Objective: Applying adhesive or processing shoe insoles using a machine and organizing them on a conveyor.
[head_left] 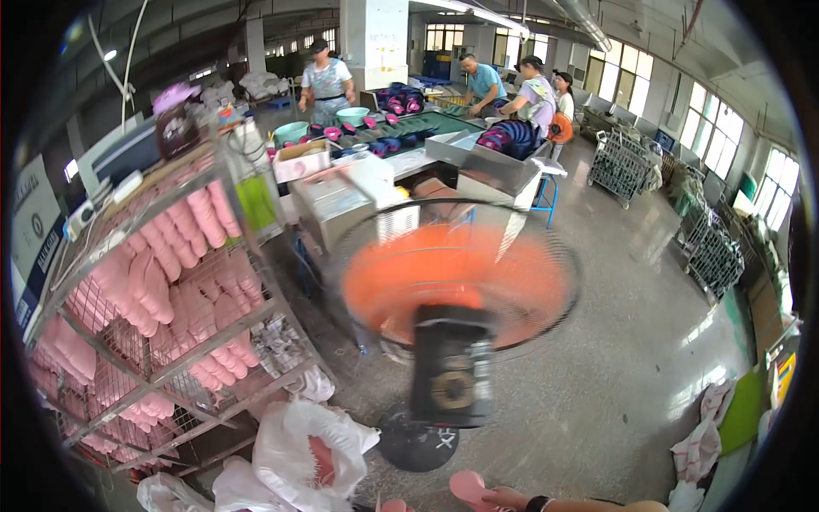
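The speckled grey floor [614, 358] carried a standing fan [452, 290] on a round black base, with white plastic bags [299, 448] of pink pieces slumped beside it. A wire shelf rack [162, 341] stood on the floor at the left, its tiers packed with rows of pink shoe soles [149, 286]. Farther back a long counter [409, 128] held dark and pink shoe pieces and teal bowls [351, 114].

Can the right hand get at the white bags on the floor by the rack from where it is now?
Probably yes: the right hand, holding a pink sole, is low near the white bags; only the fan base stands nearby.
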Demonstrator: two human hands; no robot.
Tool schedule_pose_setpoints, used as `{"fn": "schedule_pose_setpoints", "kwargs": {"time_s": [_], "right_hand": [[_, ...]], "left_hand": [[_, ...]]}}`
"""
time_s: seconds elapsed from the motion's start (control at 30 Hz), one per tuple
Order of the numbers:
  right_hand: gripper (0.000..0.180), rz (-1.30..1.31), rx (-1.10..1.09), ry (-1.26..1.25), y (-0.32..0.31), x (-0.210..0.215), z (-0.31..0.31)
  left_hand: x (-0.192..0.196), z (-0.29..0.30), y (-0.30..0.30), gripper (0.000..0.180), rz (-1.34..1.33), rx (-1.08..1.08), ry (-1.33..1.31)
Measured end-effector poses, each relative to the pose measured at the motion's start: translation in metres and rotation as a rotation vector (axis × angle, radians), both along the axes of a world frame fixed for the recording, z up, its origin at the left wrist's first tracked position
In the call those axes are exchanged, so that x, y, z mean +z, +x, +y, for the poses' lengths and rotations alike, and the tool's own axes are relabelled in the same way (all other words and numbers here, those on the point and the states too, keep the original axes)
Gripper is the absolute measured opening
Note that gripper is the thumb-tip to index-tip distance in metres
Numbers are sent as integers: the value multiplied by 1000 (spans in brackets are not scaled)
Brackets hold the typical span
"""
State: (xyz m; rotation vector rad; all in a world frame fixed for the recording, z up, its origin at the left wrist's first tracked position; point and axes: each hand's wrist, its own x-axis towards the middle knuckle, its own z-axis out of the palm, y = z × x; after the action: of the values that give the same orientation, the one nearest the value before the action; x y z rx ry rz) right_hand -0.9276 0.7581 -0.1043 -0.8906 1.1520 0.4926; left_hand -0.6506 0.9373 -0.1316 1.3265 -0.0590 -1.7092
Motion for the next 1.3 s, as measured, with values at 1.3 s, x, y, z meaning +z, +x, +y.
{"fn": "schedule_pose_setpoints", "kwargs": {"time_s": [1.3], "right_hand": [[47,-528,83,-921,202,129,-1074]], "left_hand": [[27,-963,156,36,-562,517,80]]}}
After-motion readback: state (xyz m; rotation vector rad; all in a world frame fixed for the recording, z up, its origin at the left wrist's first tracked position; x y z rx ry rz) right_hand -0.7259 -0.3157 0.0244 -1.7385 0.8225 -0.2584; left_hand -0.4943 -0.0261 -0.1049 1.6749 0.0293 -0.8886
